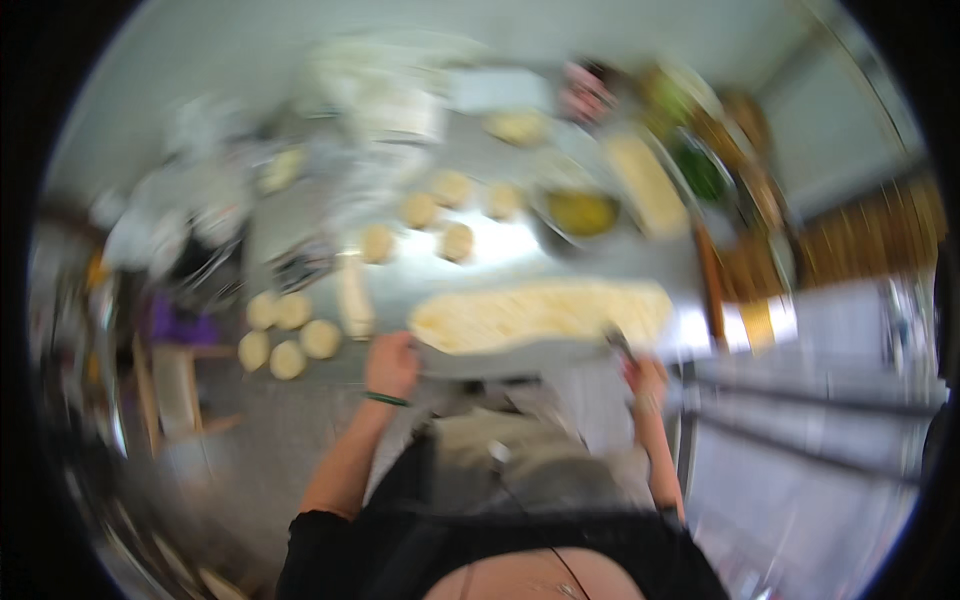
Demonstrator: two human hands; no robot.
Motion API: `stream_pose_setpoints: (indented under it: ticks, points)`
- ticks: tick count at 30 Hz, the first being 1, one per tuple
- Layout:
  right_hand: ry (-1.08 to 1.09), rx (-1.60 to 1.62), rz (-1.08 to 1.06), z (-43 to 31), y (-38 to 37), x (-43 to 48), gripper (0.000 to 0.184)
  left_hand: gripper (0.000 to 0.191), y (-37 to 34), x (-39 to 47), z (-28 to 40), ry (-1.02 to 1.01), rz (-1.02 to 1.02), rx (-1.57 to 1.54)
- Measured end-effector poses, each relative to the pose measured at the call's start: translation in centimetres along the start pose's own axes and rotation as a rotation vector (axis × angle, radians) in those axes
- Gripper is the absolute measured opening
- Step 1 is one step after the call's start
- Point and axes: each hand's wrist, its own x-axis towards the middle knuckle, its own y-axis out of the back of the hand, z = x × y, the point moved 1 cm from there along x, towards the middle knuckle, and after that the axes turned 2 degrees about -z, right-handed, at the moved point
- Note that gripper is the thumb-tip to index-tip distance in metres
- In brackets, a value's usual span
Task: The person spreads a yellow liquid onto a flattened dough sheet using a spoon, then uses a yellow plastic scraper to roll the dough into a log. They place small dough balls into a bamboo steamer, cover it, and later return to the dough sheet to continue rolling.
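Note:
A long, flattened sheet of dough [540, 315] with yellowish patches lies across the metal table [480, 367] in front of me. My right hand [649, 381] is shut on a small handled tool [619, 342], whose greyish head is over the sheet's near edge towards the right. Blur hides what kind of tool it is. At the table's near edge, my left hand [393, 361] is close to the sheet's left end, with a green band on its wrist. Its fingers look curled, but whether they hold anything is unclear. A narrow pale strip [355, 296], perhaps dough, lies beyond my left hand.
Round dough pieces [289, 309] sit at the left, and more dough rounds [457, 241] lie farther back. A bowl with yellow contents [581, 214] stands beside a pale oblong block [646, 184]. A reddish-brown stick [709, 289] and a container of greens [701, 166] are at the right.

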Motion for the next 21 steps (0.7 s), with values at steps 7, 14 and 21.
stream_pose_setpoints:
  ticks: [7, 14, 21]
  points:
    - [-0.08, -0.355, -0.445, -1.2, -10.4, 4.9, 0.017, 0.046, -1.7, -1.7, 5.9, 0.133, 0.219, 0.162]
    - [0.023, -0.668, -0.886, -2.8, -20.5, 6.8, 0.019, 0.042, -4.3, -5.9, 11.1, 0.382, 0.545, 0.252]
    - [0.091, -0.805, -1.184, -3.9, -23.6, 5.8, 0.021, 0.035, -11.4, -12.1, 19.5, 0.748, 0.607, 0.27]
